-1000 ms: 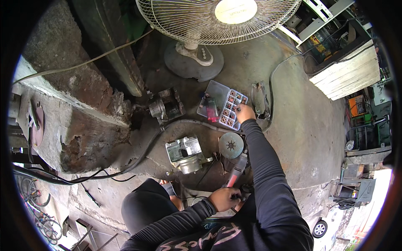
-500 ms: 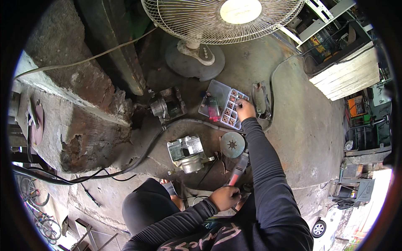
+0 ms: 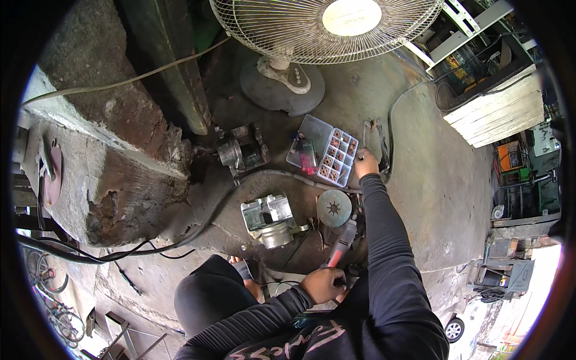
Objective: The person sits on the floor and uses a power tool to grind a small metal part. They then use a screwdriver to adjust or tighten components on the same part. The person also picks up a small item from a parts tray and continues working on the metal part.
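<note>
My right hand [image 3: 366, 164] is at the right edge of a clear plastic compartment box [image 3: 346, 174], its fingers bent together; whether a small part is between them is hidden. The box's lid [image 3: 316, 127] lies open to the left, with a dark and pink container [image 3: 307, 157] on it. Small copper-coloured parts sit in several compartments. My left hand [image 3: 323, 284] is closed in front of my body, right by the rear end of an angle grinder [image 3: 341, 244] with a round grey disc [image 3: 333, 208]. I cannot make out what the left fingers hold.
A silver metal housing [image 3: 267, 221] stands left of the grinder, and a darker casting [image 3: 242, 147] lies beyond it. A thick hose [image 3: 270, 173] crosses the floor. Ahead stands a fan [image 3: 282, 79]. Right of the box is a worn metal bracket [image 3: 375, 144]; a concrete block [image 3: 135, 198] rises at left.
My right hand has drawn back from over the box's compartments to its right edge, uncovering them. The left hand and the grinder stay nearly where they were.
</note>
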Demonstrator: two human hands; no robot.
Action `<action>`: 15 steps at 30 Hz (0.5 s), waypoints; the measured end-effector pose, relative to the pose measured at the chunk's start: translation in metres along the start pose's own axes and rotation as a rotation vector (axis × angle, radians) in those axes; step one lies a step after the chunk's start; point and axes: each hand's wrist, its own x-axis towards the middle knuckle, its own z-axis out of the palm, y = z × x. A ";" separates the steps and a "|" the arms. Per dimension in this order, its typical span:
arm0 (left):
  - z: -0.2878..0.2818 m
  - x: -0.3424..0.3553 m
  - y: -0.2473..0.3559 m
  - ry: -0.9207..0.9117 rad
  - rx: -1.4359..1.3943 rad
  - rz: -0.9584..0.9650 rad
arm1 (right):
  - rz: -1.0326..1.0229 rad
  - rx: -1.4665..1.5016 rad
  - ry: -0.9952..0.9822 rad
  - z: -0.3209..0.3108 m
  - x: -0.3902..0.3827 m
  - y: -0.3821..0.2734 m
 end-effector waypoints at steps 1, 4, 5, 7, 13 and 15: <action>0.001 0.000 -0.001 0.000 0.005 0.001 | -0.003 -0.002 0.003 -0.001 0.000 -0.002; 0.002 0.001 -0.004 0.008 0.014 0.022 | -0.040 -0.011 -0.011 -0.001 0.001 -0.005; 0.002 0.001 -0.005 0.011 0.016 0.031 | -0.047 -0.012 -0.024 -0.001 0.001 -0.006; 0.002 0.002 -0.006 0.004 0.004 0.021 | -0.062 -0.012 -0.048 0.000 0.002 -0.005; 0.001 0.001 -0.005 0.005 -0.010 0.026 | -0.119 0.033 -0.141 0.015 0.009 0.006; 0.001 0.001 -0.005 -0.003 -0.015 0.018 | 0.090 0.191 -0.214 0.022 0.014 0.012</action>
